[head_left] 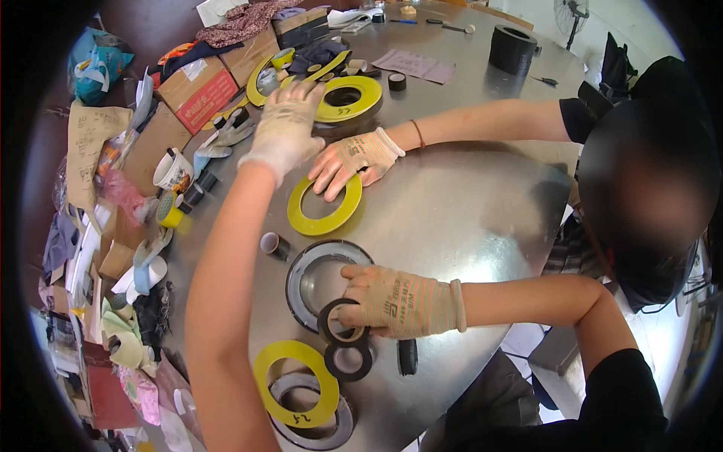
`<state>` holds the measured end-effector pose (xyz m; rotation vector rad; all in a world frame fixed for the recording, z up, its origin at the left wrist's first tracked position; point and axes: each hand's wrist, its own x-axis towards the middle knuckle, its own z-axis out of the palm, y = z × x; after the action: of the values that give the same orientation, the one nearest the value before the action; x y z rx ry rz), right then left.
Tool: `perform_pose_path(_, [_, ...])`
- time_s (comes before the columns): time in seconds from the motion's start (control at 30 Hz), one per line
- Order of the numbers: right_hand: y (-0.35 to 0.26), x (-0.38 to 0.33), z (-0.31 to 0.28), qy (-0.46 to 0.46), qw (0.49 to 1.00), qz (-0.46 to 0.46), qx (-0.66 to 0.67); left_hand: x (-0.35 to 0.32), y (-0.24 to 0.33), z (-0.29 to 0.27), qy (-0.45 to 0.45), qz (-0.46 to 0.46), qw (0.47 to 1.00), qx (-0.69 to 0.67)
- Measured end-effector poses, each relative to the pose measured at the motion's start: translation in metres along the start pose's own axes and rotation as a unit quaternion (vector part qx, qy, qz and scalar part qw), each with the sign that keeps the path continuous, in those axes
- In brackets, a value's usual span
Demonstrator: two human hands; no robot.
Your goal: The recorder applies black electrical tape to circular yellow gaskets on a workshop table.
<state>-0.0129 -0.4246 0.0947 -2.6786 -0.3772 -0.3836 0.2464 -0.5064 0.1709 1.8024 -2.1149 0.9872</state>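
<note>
My right hand (407, 303), in a striped knit glove, grips a black tape roll (332, 329) over the metal table. Another black tape roll (361, 363) lies just below it. Under and beyond my fingers rests a wide grey ring with a dark outer rim (292, 290). My left hand (290, 120), in a pale glove, stretches to the far side with fingers apart, beside a yellow-topped ring stack (360, 98). Its fingertips overlap the stack area; contact is unclear. A co-worker's gloved hand (358, 162) touches a flat yellow ring (324, 226) between my hands.
A co-worker in a black cap sits at the right. Near my left forearm, a yellow ring (267, 369) overlaps a grey ring (343, 426). Boxes (197, 94), a paper cup (173, 172) and clutter line the left edge. A thick black roll (514, 51) stands far back.
</note>
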Motion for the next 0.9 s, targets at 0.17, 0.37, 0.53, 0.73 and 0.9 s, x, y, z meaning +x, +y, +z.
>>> perform_pose_path(0.17, [-0.003,-0.004,0.005,0.014,0.999,0.006,-0.032,-0.079,0.029,-0.038,-0.339,0.047,0.919,-0.194])
perform_pose_path(0.37, [-0.010,0.008,0.011,0.003,0.999,0.020,-0.034,-0.069,0.041,-0.069,-0.496,0.085,0.857,-0.114])
perform_pose_path(0.53, [-0.014,0.008,0.015,0.003,0.996,0.054,-0.073,-0.094,0.002,-0.067,-0.396,0.004,0.882,-0.256])
perform_pose_path(0.73, [-0.012,0.013,0.006,-0.013,0.993,0.095,-0.065,-0.084,0.017,-0.104,-0.358,-0.016,0.884,-0.300])
perform_pose_path(0.9, [-0.023,0.007,-0.001,-0.017,0.987,0.145,-0.061,-0.104,0.036,-0.128,-0.314,-0.023,0.914,-0.255])
